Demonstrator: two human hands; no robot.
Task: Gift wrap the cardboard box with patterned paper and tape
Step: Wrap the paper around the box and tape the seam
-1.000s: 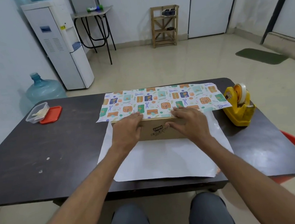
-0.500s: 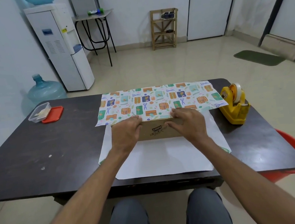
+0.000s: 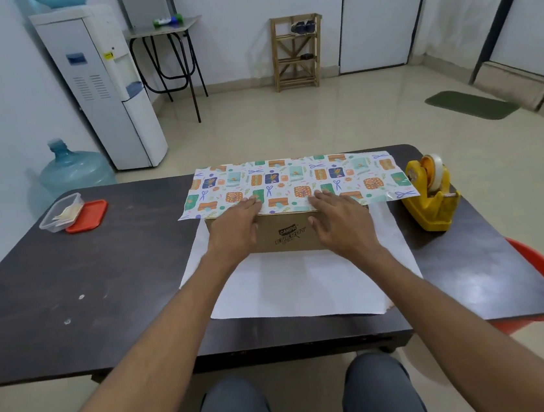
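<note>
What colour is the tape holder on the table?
The tape holder is yellow; the head view shows it best.

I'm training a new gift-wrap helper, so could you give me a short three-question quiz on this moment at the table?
1. True or false: the near side of the cardboard box is already covered by paper.
2. Where does the yellow tape dispenser stand? A) to the right of the box B) to the left of the box C) on top of the box
3. What do the left hand and right hand press flat on?
Key: 1 false, its printed near side is bare. 2 A. 3 the patterned paper folded over the box top.
</note>
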